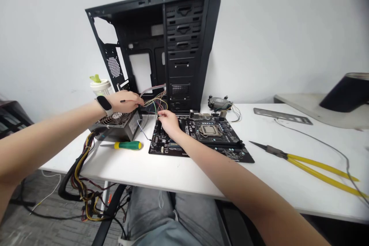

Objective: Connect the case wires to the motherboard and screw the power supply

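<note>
Motherboard below frame centre, long axis crosswise — under the nearer right hand, pinching case wires; left hand, up-left, gripping more.

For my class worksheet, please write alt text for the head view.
A person's left hand holds thin colored wires at an open black computer case, above a power supply, while the right hand works at the wires over a motherboard. A green-and-yellow screwdriver and yellow-handled pliers lie on the white table.

head view | above lap | facing forward-down over hands, table, to wall | close range
</note>
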### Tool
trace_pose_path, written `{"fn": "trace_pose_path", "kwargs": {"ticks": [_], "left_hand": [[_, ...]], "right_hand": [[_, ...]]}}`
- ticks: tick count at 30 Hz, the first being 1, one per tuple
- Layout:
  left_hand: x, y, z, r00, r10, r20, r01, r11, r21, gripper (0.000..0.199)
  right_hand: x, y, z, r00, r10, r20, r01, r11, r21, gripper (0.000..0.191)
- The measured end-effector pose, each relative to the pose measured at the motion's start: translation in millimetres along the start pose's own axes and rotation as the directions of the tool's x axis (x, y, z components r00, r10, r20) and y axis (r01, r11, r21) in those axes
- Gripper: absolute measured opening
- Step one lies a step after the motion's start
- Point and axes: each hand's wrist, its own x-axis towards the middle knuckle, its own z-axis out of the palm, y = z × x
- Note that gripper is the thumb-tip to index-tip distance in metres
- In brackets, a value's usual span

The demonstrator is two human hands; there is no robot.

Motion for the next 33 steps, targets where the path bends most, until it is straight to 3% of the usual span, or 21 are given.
{"fn": "trace_pose_path", "kwargs": {"ticks": [5,8,13,17,21,25,28,31,33], "left_hand": [[-9,-8,1.6,0.998,-0.049,0.043,0.035,0.959,0.28,0.051],[-15,-12,2.0,0.995,-0.094,0.018,0.083,0.947,0.311,0.05],[-21,-3,-0.8,0.987,-0.159,0.0,0.156,0.968,0.195,0.045],[-31,18,1.7,0.999,-0.039,0.033,0.035,0.995,0.096,0.033],[-39,41,13.1,0.998,0.041,0.043,-0.047,0.99,0.133,0.022],[-36,58,28.9,1.0,0.008,0.024,-0.011,0.988,0.153,0.021],[-29,67,37.0,0.996,-0.059,0.071,0.055,0.997,0.059,0.015],[-24,68,33.0,0.983,-0.167,0.083,0.169,0.985,-0.025,0.016],[-23,62,20.8,0.971,-0.227,0.077,0.232,0.97,-0.07,0.016]], "right_hand": [[0,0,1,1.0,0.002,0.011,-0.002,1.0,0.004,0.03],[0,0,1,1.0,0.004,0.011,-0.004,1.0,0.005,0.03],[1,0,1,1.0,-0.001,0.007,0.001,1.0,-0.002,0.028],[1,1,0,1.0,-0.001,0.011,0.001,1.0,-0.007,0.028],[0,1,0,1.0,0.004,0.017,-0.004,1.0,-0.003,0.029],[0,0,0,1.0,0.001,0.011,-0.001,1.0,-0.006,0.029],[0,0,0,1.0,-0.003,0.01,0.003,1.0,-0.011,0.028],[1,1,0,1.0,-0.007,0.012,0.007,1.0,-0.012,0.027],[1,2,1,1.0,-0.009,0.016,0.009,1.0,-0.009,0.027]]}}
